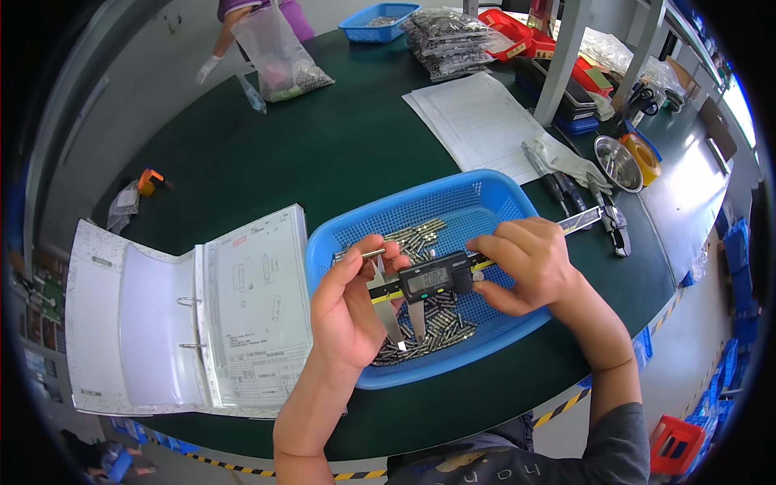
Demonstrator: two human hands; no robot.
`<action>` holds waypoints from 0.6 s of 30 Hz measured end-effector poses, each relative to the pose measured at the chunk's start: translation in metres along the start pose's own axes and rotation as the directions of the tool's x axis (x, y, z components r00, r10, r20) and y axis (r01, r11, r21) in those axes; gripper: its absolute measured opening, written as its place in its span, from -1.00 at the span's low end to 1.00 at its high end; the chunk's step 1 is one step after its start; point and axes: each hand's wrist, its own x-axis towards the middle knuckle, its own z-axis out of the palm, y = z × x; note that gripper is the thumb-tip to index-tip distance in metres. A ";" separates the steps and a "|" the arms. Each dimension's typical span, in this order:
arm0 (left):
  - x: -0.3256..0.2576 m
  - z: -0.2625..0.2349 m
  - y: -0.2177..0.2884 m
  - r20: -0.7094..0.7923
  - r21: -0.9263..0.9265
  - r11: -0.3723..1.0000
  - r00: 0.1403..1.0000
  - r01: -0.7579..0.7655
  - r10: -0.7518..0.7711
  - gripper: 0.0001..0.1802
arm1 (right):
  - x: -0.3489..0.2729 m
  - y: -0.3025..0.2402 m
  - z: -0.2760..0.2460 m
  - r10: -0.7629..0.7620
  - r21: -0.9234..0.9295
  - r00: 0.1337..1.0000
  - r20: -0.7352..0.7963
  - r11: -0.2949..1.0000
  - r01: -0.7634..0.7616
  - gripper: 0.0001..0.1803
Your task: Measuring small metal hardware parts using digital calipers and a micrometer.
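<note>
Green surface, blue basket (pixel 339 234) of metal pins: left hand (pixel 352 303) pinches one pin (pixel 373 253) between caliper (pixel 428 281) jaws (measuring underway); right hand (pixel 529 263) closed on its slider; next, reading steadily.

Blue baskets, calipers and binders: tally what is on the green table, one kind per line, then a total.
Blue baskets: 2, the near one under the left hand and right hand, the far one.
Calipers: 1.
Binders: 1.
Total: 4.
</note>
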 end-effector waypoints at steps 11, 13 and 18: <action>0.000 0.000 0.000 -0.031 0.058 0.998 1.000 0.006 -0.005 -0.80 | -0.003 0.003 -0.003 -0.053 -0.054 0.991 -0.126 0.997 0.046 -0.59; -0.003 0.002 -0.004 -0.035 0.155 0.988 0.999 -0.020 0.026 -0.82 | -0.003 0.001 -0.004 -0.072 -0.071 0.984 -0.163 0.996 0.061 -0.58; -0.009 0.002 -0.010 0.116 0.927 0.361 0.993 -0.100 -0.022 -0.67 | -0.003 0.001 -0.006 -0.049 -0.050 0.965 -0.258 0.998 0.037 -0.59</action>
